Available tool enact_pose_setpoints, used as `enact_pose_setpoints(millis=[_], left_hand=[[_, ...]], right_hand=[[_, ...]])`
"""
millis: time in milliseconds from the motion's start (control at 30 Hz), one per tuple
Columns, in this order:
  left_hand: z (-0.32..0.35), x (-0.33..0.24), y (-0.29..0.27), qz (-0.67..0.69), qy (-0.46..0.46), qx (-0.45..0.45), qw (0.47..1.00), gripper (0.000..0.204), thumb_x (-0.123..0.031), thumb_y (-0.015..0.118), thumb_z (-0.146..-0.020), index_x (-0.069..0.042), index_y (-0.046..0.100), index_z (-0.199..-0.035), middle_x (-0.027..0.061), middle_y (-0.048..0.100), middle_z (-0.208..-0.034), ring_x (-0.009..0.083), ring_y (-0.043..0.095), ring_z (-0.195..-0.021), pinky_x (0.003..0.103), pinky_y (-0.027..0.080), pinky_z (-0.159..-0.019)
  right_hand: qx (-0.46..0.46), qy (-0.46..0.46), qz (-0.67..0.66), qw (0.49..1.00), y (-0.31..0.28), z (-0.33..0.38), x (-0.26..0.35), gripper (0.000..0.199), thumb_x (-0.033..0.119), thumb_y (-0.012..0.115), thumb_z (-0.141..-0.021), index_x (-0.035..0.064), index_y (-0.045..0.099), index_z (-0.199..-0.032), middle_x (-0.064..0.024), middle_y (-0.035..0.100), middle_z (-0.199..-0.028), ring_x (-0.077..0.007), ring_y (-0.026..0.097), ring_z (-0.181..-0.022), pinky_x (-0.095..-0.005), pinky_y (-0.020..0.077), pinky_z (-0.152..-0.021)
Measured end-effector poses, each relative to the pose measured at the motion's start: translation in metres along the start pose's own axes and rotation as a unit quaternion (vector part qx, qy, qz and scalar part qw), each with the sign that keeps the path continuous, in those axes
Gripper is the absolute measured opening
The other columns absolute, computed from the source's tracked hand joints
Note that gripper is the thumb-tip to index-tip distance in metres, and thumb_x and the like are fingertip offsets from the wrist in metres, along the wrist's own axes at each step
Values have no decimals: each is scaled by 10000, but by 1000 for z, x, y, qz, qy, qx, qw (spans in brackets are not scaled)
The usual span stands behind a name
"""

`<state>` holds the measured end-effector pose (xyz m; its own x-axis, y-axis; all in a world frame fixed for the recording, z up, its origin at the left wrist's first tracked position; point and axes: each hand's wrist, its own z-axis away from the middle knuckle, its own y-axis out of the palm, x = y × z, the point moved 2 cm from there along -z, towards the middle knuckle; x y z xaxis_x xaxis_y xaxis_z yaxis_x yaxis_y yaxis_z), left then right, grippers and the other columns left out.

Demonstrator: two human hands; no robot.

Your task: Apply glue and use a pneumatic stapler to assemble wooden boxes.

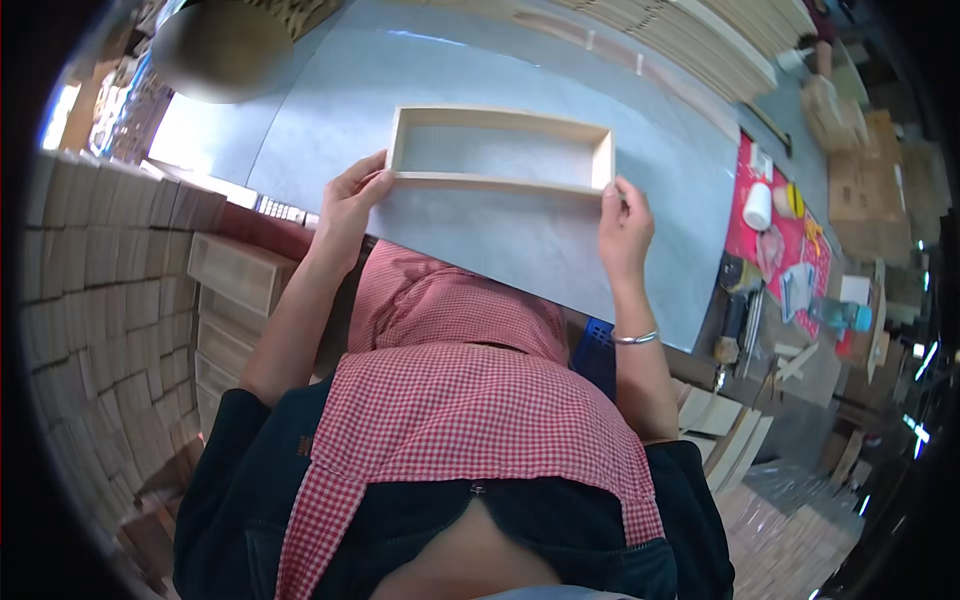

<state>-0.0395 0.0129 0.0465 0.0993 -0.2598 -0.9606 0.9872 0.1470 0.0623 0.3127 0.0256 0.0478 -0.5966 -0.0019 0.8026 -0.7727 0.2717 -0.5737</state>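
Note:
Between my hands is a long rectangular wooden frame (505, 183) of pale, thin boards, and the grey tabletop (470, 230) shows through its middle. My left hand (352, 200) grips the frame's near left corner, thumb on the near board and fingers round the end. At the near right corner, my right hand (625, 220) pinches the wood between thumb and fingers; a silver bangle circles that wrist. Whether the frame rests on the table or is lifted slightly, I cannot tell.
Stacked wooden pieces (95, 270) rise at the left, beside several open wooden boxes (240, 272). Long boards (670, 40) lie along the far side. On the right, a red cloth (740, 205) carries a white bottle (757, 206) and yellow tape; a clear bottle (840, 314) lies beyond.

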Motion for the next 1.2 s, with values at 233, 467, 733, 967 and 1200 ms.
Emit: enact_pose_setpoints(millis=[233, 467, 733, 967, 1200], left_hand=[[-8, -15, 47, 47, -11, 67, 997, 427, -154, 624, -982, 47, 608, -1358, 152, 664, -1278, 200, 578, -1168, 297, 431, -1009], [4, -2, 54, 74, -27, 4, 997, 306, -194, 617, -1014, 16, 663, -1231, 104, 676, -1119, 159, 586, -1050, 278, 440, -937], [3, 13, 12, 105, -18, -97, 989, 194, -190, 570, -1047, -82, 609, -890, 12, 584, -822, 88, 489, -721, 213, 385, -687], [5, 7, 23, 29, 19, -103, 994, 277, -209, 479, -1081, -110, 538, -829, 1, 514, -739, 90, 419, -669, 239, 350, -665], [-4, 7, 28, -32, 8, -156, 987, 355, -272, 485, -1070, -114, 508, -753, -22, 453, -653, 86, 398, -628, 241, 351, -612]], right_hand=[[-118, 7, -18, 993, -44, 33, -12, 192, 142, 624, -972, -15, 631, -1083, -139, 653, -1001, -226, 603, -813, -329, 516, -746], [-85, -75, 90, 989, -96, -20, -88, 253, 162, 633, -964, -23, 598, -1133, -150, 648, -1059, -265, 617, -867, -363, 525, -797], [-148, 258, 379, 876, -226, -163, -214, 667, 552, 685, -858, 1, 601, -1225, -231, 701, -1050, -395, 689, -951, -486, 543, -851], [-262, 245, 196, 913, -232, -163, -223, 687, 517, 718, -869, -13, 561, -1276, -221, 697, -1088, -329, 709, -974, -400, 592, -780], [-312, 21, -181, 932, -167, -84, -46, 592, 301, 710, -931, -39, 451, -1341, -246, 601, -1142, -306, 703, -898, -302, 608, -680]])
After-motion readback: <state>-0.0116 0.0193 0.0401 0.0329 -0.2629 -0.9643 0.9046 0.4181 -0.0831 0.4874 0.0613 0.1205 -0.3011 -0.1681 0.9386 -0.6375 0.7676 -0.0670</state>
